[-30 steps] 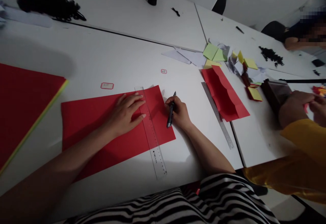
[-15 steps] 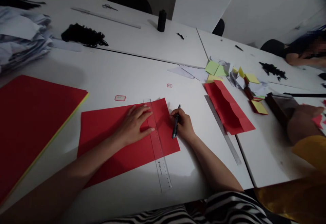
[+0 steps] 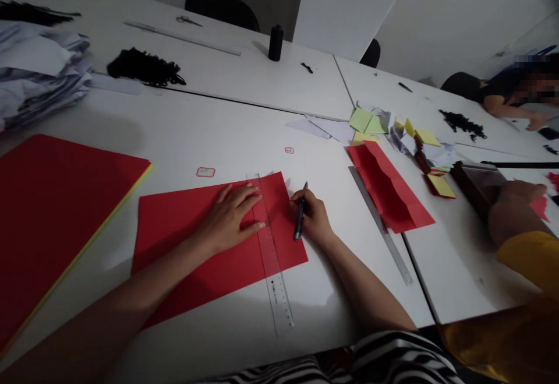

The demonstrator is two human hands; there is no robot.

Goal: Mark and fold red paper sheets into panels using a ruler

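A sheet of red paper (image 3: 196,279) lies on the white table in front of me, with a clear plastic ruler (image 3: 276,291) across its right part. My left hand (image 3: 233,218) rests flat, fingers spread, its fingertips on the ruler's upper half. Beside the sheet's right edge, my right hand (image 3: 315,215) grips a dark pen (image 3: 299,221). The pen slants, one end pointing up past the fingers and the other toward the paper's right side. Whether either end touches the paper, I cannot tell.
At left lies a large red and yellow paper stack (image 3: 65,209). A folded red paper (image 3: 388,189) overlaps a metal ruler (image 3: 379,226) on the right. Beyond are paper scraps (image 3: 367,122), black cord (image 3: 144,67) and a black bottle (image 3: 275,43). A co-worker's hand (image 3: 515,209) is at far right.
The whole view has shifted slightly, so things sit a little lower. My hands, the ruler and the pen keep nearly the same places on the paper.
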